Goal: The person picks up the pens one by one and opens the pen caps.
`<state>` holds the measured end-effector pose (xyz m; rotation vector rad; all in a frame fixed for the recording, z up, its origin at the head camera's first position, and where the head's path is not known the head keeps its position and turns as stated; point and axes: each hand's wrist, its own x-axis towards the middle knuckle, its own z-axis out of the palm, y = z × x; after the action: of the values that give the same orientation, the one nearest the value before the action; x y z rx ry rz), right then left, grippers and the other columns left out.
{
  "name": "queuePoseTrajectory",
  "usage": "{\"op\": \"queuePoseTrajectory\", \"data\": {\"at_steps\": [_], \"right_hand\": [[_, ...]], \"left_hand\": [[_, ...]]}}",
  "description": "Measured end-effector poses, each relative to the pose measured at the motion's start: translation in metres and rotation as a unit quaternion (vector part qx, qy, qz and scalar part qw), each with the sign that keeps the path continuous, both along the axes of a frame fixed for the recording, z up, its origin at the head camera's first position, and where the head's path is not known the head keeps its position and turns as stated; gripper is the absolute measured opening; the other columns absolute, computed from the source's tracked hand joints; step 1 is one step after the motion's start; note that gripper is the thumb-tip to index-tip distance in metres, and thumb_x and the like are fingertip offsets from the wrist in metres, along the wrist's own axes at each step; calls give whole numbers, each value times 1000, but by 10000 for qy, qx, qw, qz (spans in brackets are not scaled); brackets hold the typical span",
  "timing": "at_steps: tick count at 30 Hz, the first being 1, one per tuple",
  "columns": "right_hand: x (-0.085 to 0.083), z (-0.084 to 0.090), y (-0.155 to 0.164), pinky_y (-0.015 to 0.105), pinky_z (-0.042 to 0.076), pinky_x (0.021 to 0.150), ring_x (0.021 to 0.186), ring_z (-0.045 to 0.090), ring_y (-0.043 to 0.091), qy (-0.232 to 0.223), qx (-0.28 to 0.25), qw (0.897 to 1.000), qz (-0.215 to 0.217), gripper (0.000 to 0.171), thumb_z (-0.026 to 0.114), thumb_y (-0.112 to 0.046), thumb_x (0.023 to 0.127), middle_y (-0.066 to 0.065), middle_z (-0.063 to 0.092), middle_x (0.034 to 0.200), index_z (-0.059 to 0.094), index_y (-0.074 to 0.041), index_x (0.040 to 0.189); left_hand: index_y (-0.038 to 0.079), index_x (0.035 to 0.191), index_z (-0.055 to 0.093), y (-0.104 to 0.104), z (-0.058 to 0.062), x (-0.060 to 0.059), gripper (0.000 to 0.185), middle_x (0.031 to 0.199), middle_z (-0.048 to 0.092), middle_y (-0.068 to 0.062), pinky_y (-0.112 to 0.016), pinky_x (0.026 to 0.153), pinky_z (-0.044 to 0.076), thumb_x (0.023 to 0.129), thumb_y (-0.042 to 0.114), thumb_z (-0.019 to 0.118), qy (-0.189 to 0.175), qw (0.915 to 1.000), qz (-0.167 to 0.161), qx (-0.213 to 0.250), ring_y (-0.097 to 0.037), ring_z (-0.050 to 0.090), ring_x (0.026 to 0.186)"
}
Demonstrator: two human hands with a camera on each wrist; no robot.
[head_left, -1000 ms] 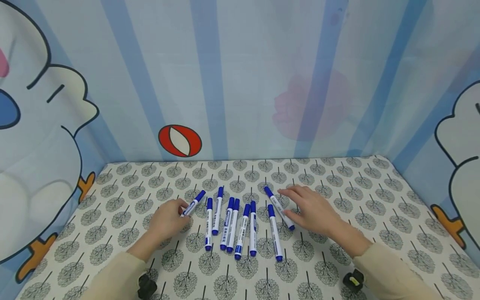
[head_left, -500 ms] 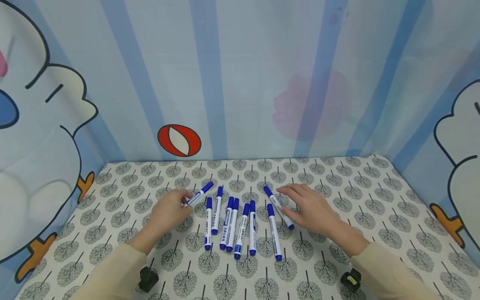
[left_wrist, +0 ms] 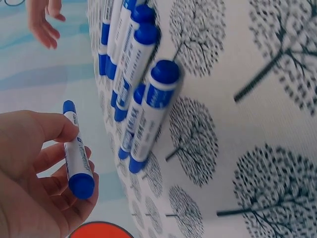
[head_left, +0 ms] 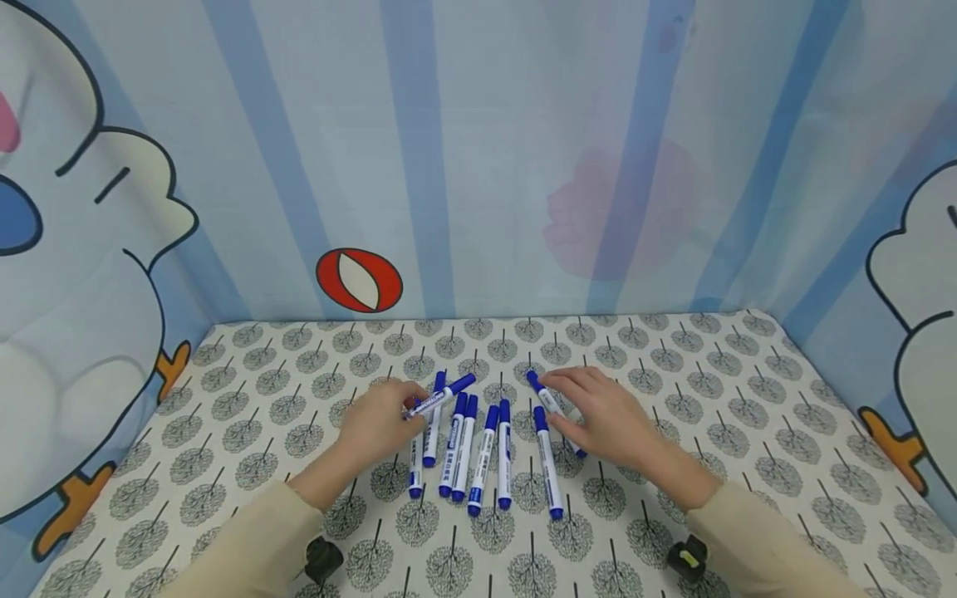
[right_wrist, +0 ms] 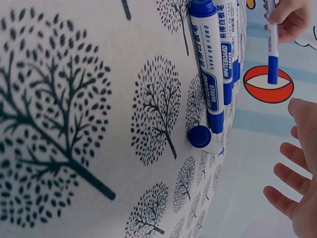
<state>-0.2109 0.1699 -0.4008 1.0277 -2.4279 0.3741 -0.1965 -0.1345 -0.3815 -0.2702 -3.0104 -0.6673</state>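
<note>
My left hand (head_left: pixel 377 419) pinches a blue-capped whiteboard marker (head_left: pixel 441 396) between thumb and fingers, tilted up to the right. In the left wrist view that marker (left_wrist: pixel 78 148) is raised off the tablecloth. From the head it overlaps the tops of two leftmost markers lying below. Several like markers (head_left: pixel 482 465) lie roughly side by side in the middle. My right hand (head_left: pixel 609 419) hovers with fingers apart over a slanted marker (head_left: pixel 549 399), partly hiding it. In the right wrist view this hand (right_wrist: pixel 304 173) holds nothing. Left of it lies a straighter marker (head_left: pixel 548 465).
A white tablecloth (head_left: pixel 247 432) with black tree prints covers the table. Behind stands a striped blue backdrop (head_left: pixel 493 183) with a printed red ball (head_left: pixel 359 281) and cartoon figures at the sides.
The left hand has carried its marker up and to the right, from beside the row to over the leftmost markers. The right hand has shifted slightly left.
</note>
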Motion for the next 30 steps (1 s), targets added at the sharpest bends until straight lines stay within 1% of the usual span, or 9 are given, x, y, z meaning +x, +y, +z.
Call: {"op": "queuePoseTrajectory", "data": {"at_steps": [4,6,7,10,13,16,20,25,30], "right_hand": [[1,0,-2,40,50,85,108,55,25,13,60,10000,-68,50,68,-32,80,7,59,121,56,-11,124],[1,0,-3,41,50,85,109,55,25,-7,91,9999,-111,51,68,-34,80,7,58,121,55,-12,124],[2,1,-4,41,49,86,110,55,26,-41,111,9998,-136,50,67,-35,80,7,58,122,55,-13,125],[2,2,-8,41,48,88,110,54,25,-74,115,9998,-126,50,67,-35,81,6,57,123,55,-15,125],[1,2,-11,40,47,90,109,55,24,-51,120,9999,-86,51,67,-35,81,6,57,124,55,-14,125],[1,1,-14,39,47,89,108,55,23,-46,159,9998,-94,52,68,-35,80,5,57,124,54,-14,126],[3,2,-16,40,47,89,106,56,23,-220,225,9994,-157,51,69,-34,80,4,58,123,54,-16,126],[5,2,-19,40,48,87,104,57,23,-259,208,9994,-87,50,69,-33,80,5,60,119,56,-16,124],[5,1,-21,41,47,89,100,58,22,-233,216,9995,-36,46,69,-34,80,5,62,114,59,-14,120]], "left_hand": [[15,104,68,9,1,2,29,89,63,-1,-23,45,40,75,12,66,99,9998,-194,37,-12,51,64],[15,105,68,14,0,3,29,90,64,-2,-22,47,40,76,12,66,137,9993,-320,123,-11,51,67],[15,105,68,16,1,4,30,91,64,-2,-23,46,40,76,12,66,124,9990,-375,198,-11,51,63],[16,105,68,23,1,7,29,92,64,-2,-23,46,40,76,11,65,119,9977,-589,300,-9,49,60],[16,104,67,31,1,9,28,92,63,0,-23,48,40,77,11,65,135,9960,-838,274,-8,49,60],[17,104,67,36,-1,10,27,92,62,2,-23,53,42,77,12,66,176,9939,-1071,215,-8,51,67],[18,105,67,41,-2,11,28,92,62,4,-22,57,43,77,15,67,309,9905,-1334,108,-8,52,72],[19,104,67,45,0,13,27,89,61,6,-19,54,41,78,15,66,469,9866,-1565,19,-7,49,70],[21,105,67,48,3,13,27,89,60,8,-18,56,41,79,16,66,651,9837,-1675,-51,-6,50,72]]}}
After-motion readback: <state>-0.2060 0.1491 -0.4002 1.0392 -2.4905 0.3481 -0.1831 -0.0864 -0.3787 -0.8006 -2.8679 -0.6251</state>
